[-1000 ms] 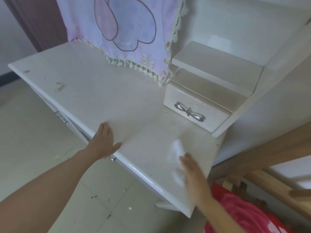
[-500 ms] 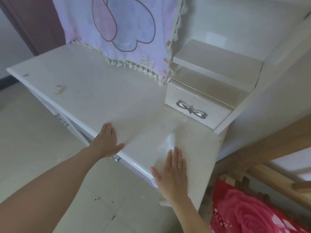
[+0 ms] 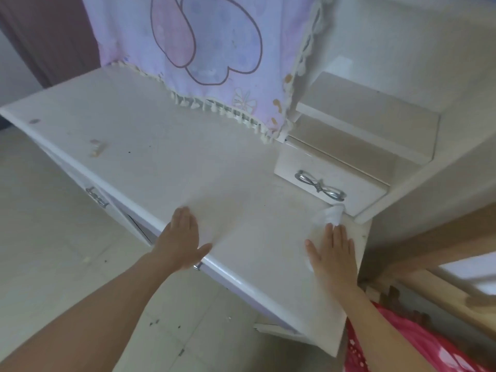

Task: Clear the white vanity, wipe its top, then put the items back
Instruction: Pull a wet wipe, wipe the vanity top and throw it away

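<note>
The white vanity top (image 3: pixel 150 146) stretches from the left edge to the right, bare except for a few specks and a small tan scrap (image 3: pixel 96 150). My left hand (image 3: pixel 181 238) lies flat on the front edge, fingers together, holding nothing. My right hand (image 3: pixel 332 253) presses flat on a white wipe (image 3: pixel 331 214) at the right end of the top. The wipe sticks out beyond my fingertips, close to the small drawer with a silver bow handle (image 3: pixel 319 186).
A pink and lilac fringed cloth (image 3: pixel 214 57) hangs over the mirror at the back. Two stepped shelves (image 3: pixel 370 108) rise above the small drawer. A wooden bed frame (image 3: pixel 434 253) and red flowered bedding (image 3: pixel 408 342) lie at the right. Pale tiled floor (image 3: pixel 48 237) lies on the left.
My right hand has slid the wipe away from me and to the right, from the front edge toward the small drawer. My left hand has stayed on the front edge.
</note>
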Available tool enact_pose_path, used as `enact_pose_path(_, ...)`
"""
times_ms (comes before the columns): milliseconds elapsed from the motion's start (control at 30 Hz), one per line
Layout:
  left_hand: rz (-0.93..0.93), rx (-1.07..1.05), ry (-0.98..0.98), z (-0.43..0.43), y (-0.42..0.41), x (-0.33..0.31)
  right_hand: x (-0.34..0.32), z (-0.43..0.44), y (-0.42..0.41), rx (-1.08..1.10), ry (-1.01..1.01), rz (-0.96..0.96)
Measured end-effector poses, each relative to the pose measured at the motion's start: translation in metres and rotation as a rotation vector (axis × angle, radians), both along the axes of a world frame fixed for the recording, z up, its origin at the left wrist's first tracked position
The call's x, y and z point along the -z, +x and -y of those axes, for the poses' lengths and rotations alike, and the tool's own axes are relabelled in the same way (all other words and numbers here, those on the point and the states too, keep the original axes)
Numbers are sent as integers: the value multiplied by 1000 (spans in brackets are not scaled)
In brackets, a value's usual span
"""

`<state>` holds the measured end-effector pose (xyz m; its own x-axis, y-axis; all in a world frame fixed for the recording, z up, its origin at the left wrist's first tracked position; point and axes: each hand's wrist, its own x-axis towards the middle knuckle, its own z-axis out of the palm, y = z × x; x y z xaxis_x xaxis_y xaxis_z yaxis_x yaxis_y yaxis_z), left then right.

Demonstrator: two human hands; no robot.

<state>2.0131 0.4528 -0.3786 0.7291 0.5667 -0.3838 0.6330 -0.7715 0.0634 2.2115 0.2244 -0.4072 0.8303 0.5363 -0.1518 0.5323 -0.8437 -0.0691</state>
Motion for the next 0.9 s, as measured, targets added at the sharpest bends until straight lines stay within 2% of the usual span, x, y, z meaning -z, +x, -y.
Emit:
enact_pose_path(100, 85, 77, -42, -14, -9, -5, -3, -44, -43, -97, 8, -43)
enact_pose_path(167, 234, 146, -98, -32, -19, -9, 1, -76, -58, -124, 13, -66)
enact_pose_path(233, 352, 253, -67, -60, -30, -3, -1, -107, -68, -119, -19, -104)
enact_pose_path(400, 553, 201, 47, -152, -80, 14, -4, -196, -96, -73, 68, -20)
enact_pose_path(567, 437, 7, 163, -260, -130, 14, 3, -300, -146, -283, 37, -74)
enact_pose_path(700, 427, -183, 160, -330, -142, 9, -1, -322, -163, -463, -22, -68)
enact_pose_path(867, 359, -101, 118, -363, -137, 19, -3, -311, -162, -773, -111, -17)
enact_pose_path(900, 338, -84, 96, -367, -137, 24, 2, -312, -155, -777, -141, 8)
